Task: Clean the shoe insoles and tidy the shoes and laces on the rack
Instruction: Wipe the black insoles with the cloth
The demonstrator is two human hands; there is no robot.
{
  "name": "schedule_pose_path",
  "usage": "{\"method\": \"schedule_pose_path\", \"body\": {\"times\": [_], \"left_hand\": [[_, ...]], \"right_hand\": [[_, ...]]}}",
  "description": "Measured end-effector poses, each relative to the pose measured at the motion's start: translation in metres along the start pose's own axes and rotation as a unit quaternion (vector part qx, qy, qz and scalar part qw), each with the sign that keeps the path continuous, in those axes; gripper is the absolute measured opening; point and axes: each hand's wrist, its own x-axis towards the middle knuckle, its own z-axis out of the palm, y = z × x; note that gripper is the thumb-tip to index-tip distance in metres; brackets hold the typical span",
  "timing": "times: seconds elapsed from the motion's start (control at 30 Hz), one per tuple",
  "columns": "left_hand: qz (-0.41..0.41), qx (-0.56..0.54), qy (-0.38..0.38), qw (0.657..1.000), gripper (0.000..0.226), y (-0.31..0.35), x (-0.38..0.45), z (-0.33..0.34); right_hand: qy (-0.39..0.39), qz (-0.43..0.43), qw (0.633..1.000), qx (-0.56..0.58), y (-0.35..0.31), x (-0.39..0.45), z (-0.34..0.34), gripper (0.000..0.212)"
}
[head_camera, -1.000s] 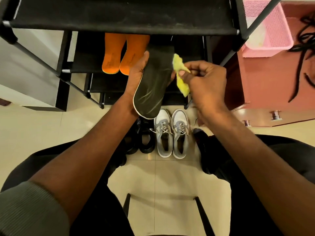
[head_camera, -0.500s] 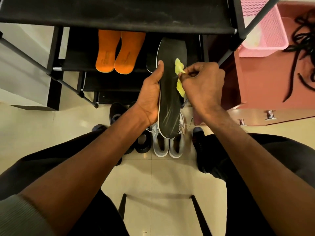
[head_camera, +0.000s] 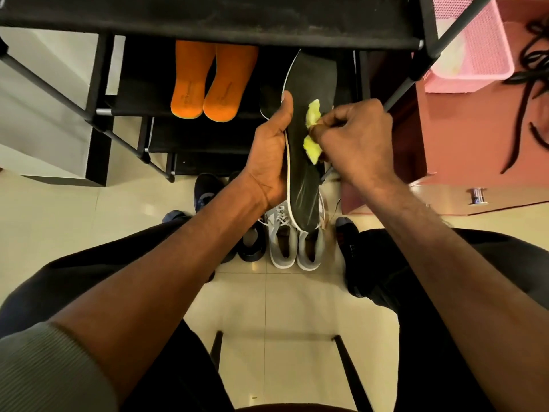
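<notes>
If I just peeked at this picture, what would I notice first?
First, the two hands in the middle: the left hand holds a long black insole while the right hand pinches a bright yellow cloth against it. Next, the two orange insoles side by side on the black rack, left of the hands. Below the black insole, grey sneakers sit on the floor.

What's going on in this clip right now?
A seated person is wiping a shoe insole. The left hand grips the dark insole by its edge, and the right hand pinches a yellow cloth against its surface. Two orange insoles lie on the rack shelf; grey sneakers stand on the floor below.
</notes>
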Motion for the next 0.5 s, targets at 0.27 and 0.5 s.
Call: {"method": "schedule_pose_path", "body": {"times": [0.27, 0.5], "left_hand": [[0.016, 0.005, 0.007, 1.000, 0.054, 0.008, -0.006, 0.006], [0.009, 0.041, 0.007, 0.999, 0.058, 0.002, -0.008, 0.011]], "right_hand": [[0.043, -0.024, 0.999, 0.024, -0.007, -0.012, 0.011, 0.010], [0.062, 0.001, 0.998, 0.031, -0.002, 0.002, -0.004, 0.010]]}}
